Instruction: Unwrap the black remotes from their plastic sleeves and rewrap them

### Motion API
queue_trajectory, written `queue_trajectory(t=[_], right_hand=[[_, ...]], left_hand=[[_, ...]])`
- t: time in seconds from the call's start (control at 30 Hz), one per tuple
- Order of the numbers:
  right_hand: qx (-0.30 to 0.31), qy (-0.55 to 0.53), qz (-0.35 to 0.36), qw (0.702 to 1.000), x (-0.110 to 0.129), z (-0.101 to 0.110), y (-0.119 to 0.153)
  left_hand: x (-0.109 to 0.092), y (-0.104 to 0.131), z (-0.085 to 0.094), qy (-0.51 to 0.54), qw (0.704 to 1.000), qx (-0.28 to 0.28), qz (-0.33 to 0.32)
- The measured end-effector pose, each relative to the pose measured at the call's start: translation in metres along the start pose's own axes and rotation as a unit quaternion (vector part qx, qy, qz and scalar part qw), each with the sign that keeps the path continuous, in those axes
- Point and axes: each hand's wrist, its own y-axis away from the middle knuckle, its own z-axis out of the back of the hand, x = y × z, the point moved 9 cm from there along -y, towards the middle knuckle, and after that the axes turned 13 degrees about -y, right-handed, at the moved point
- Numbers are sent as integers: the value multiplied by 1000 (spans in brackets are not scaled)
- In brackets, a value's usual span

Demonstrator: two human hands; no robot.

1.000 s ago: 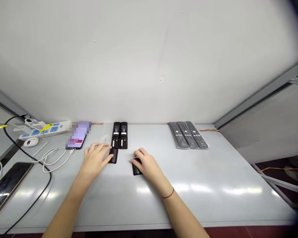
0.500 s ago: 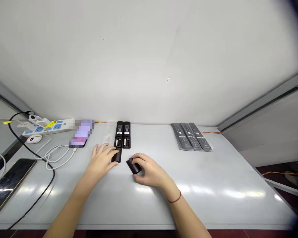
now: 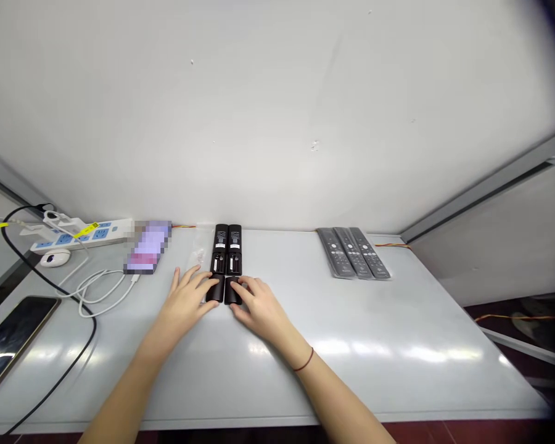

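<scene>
Left hand (image 3: 189,301) masks part of the left black cover (image 3: 215,293); right hand (image 3: 261,307) hides the right side of the right black cover (image 3: 232,293). Grip or mere contact: probably light contact, angle poor. Label print on the two opened remotes (image 3: 221,237) too small to read; likewise button marks on three wrapped remotes (image 3: 352,253). Cabled phone (image 3: 147,248): screen pixelated. Dark phone (image 3: 18,339) cut by left edge. Both forearms (image 3: 127,391) run off the bottom. Rounded shape at far right (image 3: 536,324) too dim to name.
</scene>
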Motion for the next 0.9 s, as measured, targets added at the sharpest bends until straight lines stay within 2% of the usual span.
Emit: queue_trajectory(t=[0.3, 0.43, 0.53, 0.6, 0.67, 0.73, 0.77, 0.83, 0.9], right_hand=[[-20, 12, -7, 1000, -4, 0, -1], [-32, -15, 1, 999, 0, 3, -1], [-93, -24, -22, 995, -13, 22, -1], [-166, 1, -65, 984, -35, 47, 4], [-251, 39, -130, 958, -65, 80, 18], [-342, 89, -215, 910, -96, 114, 44], [-366, 103, -244, 892, -108, 127, 56], [-386, 141, -350, 842, -134, 144, 83], [-365, 158, -427, 812, -153, 149, 101]], left_hand=[[3, 1, -3, 14, 1000, 8, 7], [3, 0, -4, 25, 999, 33, 15], [2, -1, -2, 41, 998, 48, 18], [2, -1, 3, 48, 998, 38, 15], [2, -1, 8, 47, 999, 22, 9], [2, -1, 11, 38, 999, 12, 1], [1, -1, 11, 33, 999, 10, -3], [-1, -2, 8, 24, 1000, 13, -12], [-2, -3, 3, 19, 1000, 20, -15]])
